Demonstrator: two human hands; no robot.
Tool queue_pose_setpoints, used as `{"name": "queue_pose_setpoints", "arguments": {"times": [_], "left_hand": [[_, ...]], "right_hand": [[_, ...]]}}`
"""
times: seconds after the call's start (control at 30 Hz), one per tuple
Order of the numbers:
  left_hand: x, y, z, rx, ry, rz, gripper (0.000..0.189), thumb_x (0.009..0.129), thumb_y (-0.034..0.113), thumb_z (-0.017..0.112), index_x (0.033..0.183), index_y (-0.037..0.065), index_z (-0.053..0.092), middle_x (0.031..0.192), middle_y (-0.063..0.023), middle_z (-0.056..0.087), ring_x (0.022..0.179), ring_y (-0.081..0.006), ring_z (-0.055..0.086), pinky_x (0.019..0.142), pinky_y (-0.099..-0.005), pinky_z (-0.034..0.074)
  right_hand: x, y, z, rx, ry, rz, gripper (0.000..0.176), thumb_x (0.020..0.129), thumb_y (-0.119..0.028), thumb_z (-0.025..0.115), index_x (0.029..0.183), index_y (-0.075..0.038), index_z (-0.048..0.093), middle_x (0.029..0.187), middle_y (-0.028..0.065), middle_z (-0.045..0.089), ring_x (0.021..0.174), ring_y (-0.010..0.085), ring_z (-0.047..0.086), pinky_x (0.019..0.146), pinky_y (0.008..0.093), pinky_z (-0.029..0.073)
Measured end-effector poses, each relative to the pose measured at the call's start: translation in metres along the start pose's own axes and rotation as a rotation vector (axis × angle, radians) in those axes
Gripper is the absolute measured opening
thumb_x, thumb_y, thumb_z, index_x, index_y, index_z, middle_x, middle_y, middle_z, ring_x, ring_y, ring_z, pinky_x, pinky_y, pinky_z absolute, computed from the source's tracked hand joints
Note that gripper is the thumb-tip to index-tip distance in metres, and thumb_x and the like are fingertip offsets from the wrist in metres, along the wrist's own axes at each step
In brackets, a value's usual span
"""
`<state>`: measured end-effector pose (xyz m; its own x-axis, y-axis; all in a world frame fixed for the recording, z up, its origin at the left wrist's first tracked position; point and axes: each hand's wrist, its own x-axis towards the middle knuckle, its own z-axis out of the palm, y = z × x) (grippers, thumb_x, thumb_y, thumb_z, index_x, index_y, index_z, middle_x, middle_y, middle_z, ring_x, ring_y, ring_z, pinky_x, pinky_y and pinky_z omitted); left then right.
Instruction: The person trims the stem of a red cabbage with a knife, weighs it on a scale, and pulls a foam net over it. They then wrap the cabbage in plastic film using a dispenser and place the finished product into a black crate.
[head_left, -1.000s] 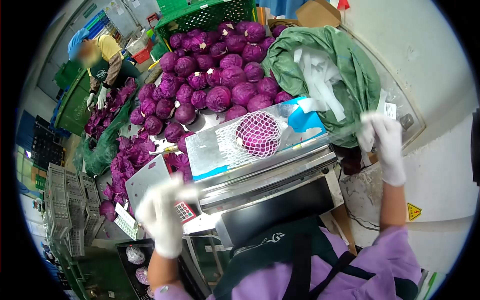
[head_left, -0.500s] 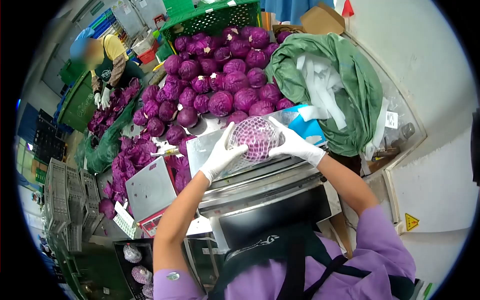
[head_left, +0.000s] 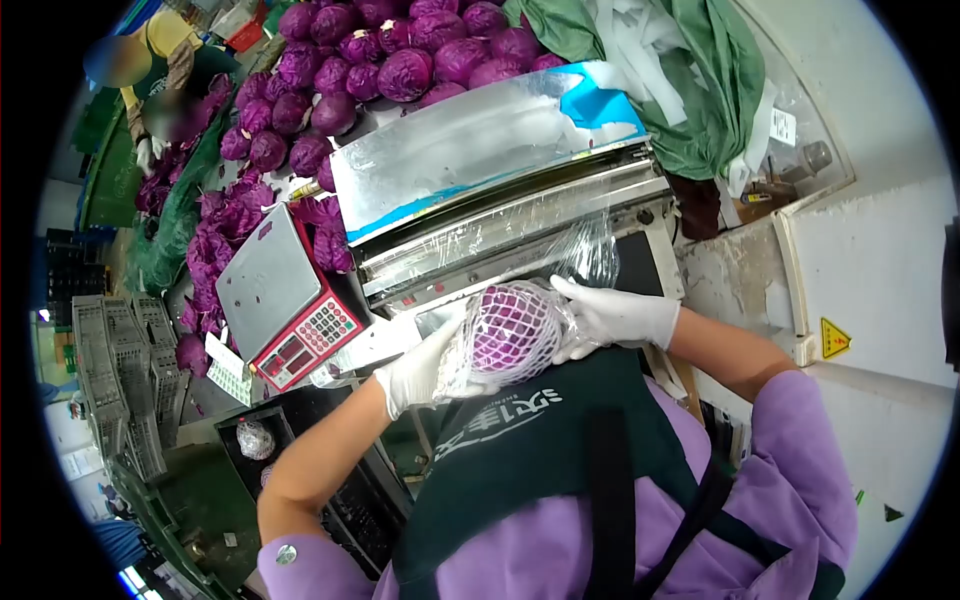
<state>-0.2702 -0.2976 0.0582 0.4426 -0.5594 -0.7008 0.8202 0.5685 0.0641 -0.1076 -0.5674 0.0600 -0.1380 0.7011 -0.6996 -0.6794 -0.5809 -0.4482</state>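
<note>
A red cabbage (head_left: 512, 325) in a white foam net sits between my two gloved hands, close to my apron. My left hand (head_left: 425, 370) grips its left side, fingers partly hidden behind the net. My right hand (head_left: 615, 318) is curled round the opposite side, thumb on top. Clear cling film (head_left: 590, 250) clings about the cabbage and stretches back to the film wrapping machine (head_left: 480, 165), a metal-topped unit with blue edging just beyond my hands.
Left of the machine stands a red weighing scale (head_left: 310, 330). Red cabbages (head_left: 405, 75) are heaped at the back, with loose leaves (head_left: 215, 240) at the left. A black crate (head_left: 285, 420) holds a wrapped cabbage (head_left: 255, 438). A co-worker (head_left: 165, 60) bends over leaves at the far left.
Both hands have brought the netted cabbage from over the machine's metal top back towards my body. Film now trails from the machine to it. My view has tipped lower.
</note>
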Motion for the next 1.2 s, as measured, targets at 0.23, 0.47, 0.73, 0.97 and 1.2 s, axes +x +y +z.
{"name": "queue_pose_setpoints", "arguments": {"times": [0.23, 0.47, 0.73, 0.97, 1.2], "left_hand": [[-0.058, -0.079, -0.027, 0.322, 0.227, 0.607, 0.053, 0.096, 0.026, 0.064, 0.135, -0.007, 0.048, 0.135, -0.0137, 0.057, 0.122, -0.0228, 0.057, 0.108, -0.0342, 0.044], [-0.024, -0.115, -0.037, 0.058, 0.632, 1.241, 0.010, 0.097, 0.013, 0.061, 0.089, 0.007, 0.058, 0.076, -0.0028, 0.062, 0.067, -0.0143, 0.059, 0.067, -0.0271, 0.050], [-0.057, -0.084, 0.022, -0.439, 0.741, 1.391, 0.016, 0.102, 0.023, 0.055, 0.090, 0.014, 0.049, 0.063, 0.0079, 0.035, 0.048, -0.0032, 0.025, 0.042, -0.0215, 0.019], [-0.045, -0.125, -0.083, -0.643, 0.988, 1.198, 0.013, 0.100, 0.021, 0.057, 0.089, 0.015, 0.055, 0.067, 0.0072, 0.044, 0.054, -0.0055, 0.041, 0.050, -0.0203, 0.037], [0.054, -0.083, -0.155, -0.061, 1.380, 1.306, 0.026, 0.099, 0.017, 0.054, 0.077, 0.003, 0.056, 0.065, -0.0015, 0.055, 0.057, -0.0120, 0.051, 0.052, -0.0272, 0.041]], "right_hand": [[-0.045, 0.050, 0.023, -0.474, 0.652, -0.656, 0.018, 0.082, -0.011, 0.075, 0.093, 0.003, 0.072, 0.103, 0.0140, 0.071, 0.099, 0.0184, 0.067, 0.092, 0.0303, 0.050], [-0.010, 0.007, 0.039, -0.459, 0.945, -1.269, 0.013, 0.097, -0.002, 0.054, 0.089, 0.002, 0.063, 0.075, 0.0048, 0.063, 0.071, 0.0117, 0.061, 0.070, 0.0251, 0.050], [0.026, -0.018, 0.037, -0.232, 1.090, -1.250, 0.013, 0.099, -0.012, 0.060, 0.095, 0.000, 0.065, 0.071, -0.0038, 0.058, 0.063, 0.0014, 0.048, 0.055, 0.0199, 0.040], [0.058, 0.034, 0.015, -0.443, 1.243, -0.931, 0.020, 0.094, -0.017, 0.064, 0.084, 0.000, 0.067, 0.064, 0.0024, 0.059, 0.057, 0.0079, 0.052, 0.054, 0.0252, 0.041], [0.114, 0.024, 0.040, -1.443, 1.249, -1.017, 0.008, 0.089, -0.021, 0.061, 0.093, -0.016, 0.066, 0.077, 0.0054, 0.065, 0.066, 0.0254, 0.067, 0.057, 0.0351, 0.053]]}}
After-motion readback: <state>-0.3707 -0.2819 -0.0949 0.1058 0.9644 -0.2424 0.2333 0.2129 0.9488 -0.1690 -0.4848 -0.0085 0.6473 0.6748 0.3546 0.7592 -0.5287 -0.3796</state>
